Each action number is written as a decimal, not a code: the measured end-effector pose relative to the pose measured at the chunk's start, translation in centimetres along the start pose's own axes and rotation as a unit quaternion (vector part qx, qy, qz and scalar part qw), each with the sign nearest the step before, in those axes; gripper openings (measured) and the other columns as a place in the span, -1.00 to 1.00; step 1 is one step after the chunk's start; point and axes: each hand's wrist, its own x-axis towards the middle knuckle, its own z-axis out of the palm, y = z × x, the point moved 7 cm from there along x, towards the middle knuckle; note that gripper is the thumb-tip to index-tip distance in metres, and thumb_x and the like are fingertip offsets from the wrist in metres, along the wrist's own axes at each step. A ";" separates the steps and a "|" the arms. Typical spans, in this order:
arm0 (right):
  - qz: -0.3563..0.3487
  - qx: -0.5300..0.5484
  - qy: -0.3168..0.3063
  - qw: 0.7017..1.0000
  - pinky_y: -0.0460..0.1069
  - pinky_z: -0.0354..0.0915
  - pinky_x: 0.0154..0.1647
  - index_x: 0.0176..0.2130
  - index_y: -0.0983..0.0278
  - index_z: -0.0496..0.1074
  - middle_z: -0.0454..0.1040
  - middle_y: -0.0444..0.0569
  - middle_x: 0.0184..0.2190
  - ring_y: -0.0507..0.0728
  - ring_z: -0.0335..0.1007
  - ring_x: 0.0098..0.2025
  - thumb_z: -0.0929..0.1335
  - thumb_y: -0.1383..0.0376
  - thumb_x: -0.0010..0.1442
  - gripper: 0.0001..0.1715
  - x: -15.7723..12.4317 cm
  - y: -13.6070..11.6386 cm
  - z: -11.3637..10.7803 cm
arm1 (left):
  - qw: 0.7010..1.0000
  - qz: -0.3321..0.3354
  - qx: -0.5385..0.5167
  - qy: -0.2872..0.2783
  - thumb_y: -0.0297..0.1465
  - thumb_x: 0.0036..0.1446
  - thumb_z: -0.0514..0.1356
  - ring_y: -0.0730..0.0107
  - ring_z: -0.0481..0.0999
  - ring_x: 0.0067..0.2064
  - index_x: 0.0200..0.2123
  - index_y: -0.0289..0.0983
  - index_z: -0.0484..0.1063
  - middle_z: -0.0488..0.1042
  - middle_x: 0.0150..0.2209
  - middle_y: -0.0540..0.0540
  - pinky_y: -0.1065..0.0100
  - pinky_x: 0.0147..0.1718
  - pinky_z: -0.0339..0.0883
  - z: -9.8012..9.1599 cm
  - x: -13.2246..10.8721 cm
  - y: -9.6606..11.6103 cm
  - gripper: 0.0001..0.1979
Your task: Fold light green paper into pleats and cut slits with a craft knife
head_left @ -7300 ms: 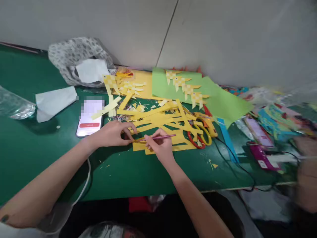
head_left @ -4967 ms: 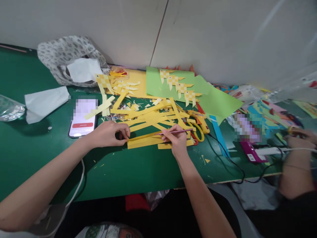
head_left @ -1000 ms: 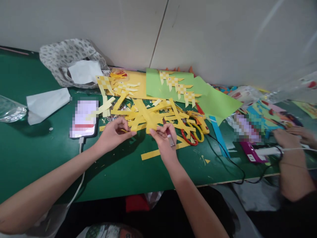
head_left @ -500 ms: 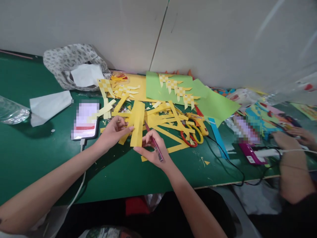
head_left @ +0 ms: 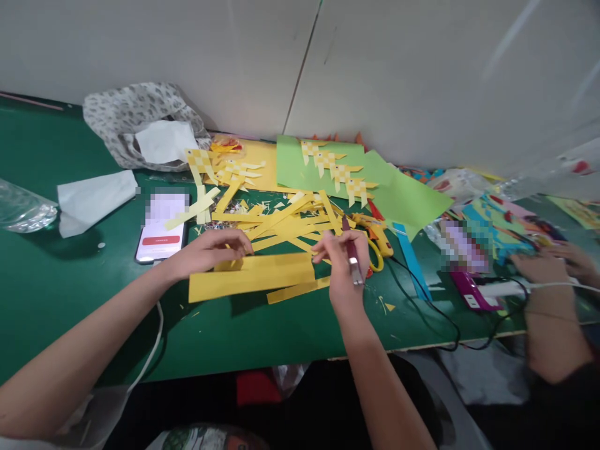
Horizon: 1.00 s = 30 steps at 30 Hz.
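Note:
A folded yellow paper strip [head_left: 257, 275] lies sideways between my hands, raised a little above the green table. My left hand [head_left: 213, 250] is closed on its upper edge, some fingers hidden behind the paper. At the strip's right end, the fingertips of my right hand [head_left: 344, 262] pinch the paper. That same hand also holds a slim dark red pen-like tool [head_left: 351, 250] with a silver end, pointing away from me. Several loose yellow strips [head_left: 281, 228] lie in a pile behind my hands.
At left are a phone [head_left: 162, 234] on a white cable and a white tissue [head_left: 96, 203]. Behind lie green sheets [head_left: 403, 194] with woven paper fish [head_left: 335, 169]. Scissors [head_left: 376, 255], a yellow glue gun [head_left: 382, 237] and a blue strip [head_left: 412, 259] sit right, near another person's hand [head_left: 534, 265].
The yellow strip has turned from upright to sideways. My right hand has moved right with the pen-like tool, and my left hand has shifted slightly along the paper.

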 end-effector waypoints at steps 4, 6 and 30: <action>0.007 -0.268 -0.263 0.927 -0.09 0.04 -0.58 -0.43 0.17 0.10 0.26 -0.29 -0.62 -0.01 0.18 -0.63 0.48 0.13 -0.04 -0.53 -0.5 0.3 0.9 | 0.977 0.016 0.210 -0.001 -0.35 0.14 0.06 0.34 0.51 -0.28 -0.22 -0.17 0.46 0.55 -0.32 -0.01 0.35 -0.32 0.27 0.0 -0.1 0.5 -0.79; 0.009 -0.397 -0.297 0.868 -0.08 -0.02 -0.59 -0.44 0.17 0.07 0.22 -0.30 -0.65 0.01 0.17 -0.63 0.50 0.14 -0.10 -0.48 -0.5 0.7 0.0 | 0.965 0.016 0.260 0.004 -0.26 0.16 0.07 0.31 0.51 -0.28 -0.20 -0.17 0.47 0.55 -0.30 -0.03 0.34 -0.33 0.26 0.3 -0.2 0.8 -0.76; 0.061 -0.664 -0.169 0.726 -0.03 0.01 -0.52 -0.26 0.21 0.15 0.47 -0.01 -0.44 0.25 0.44 -0.39 0.30 -0.19 0.05 -0.43 2.5 3.4 -2.8 | 0.900 0.123 0.409 0.085 -0.30 0.24 0.06 0.18 0.50 -0.14 -0.10 -0.27 0.41 0.55 -0.17 -0.14 0.19 -0.21 0.36 2.0 -0.2 0.9 -0.75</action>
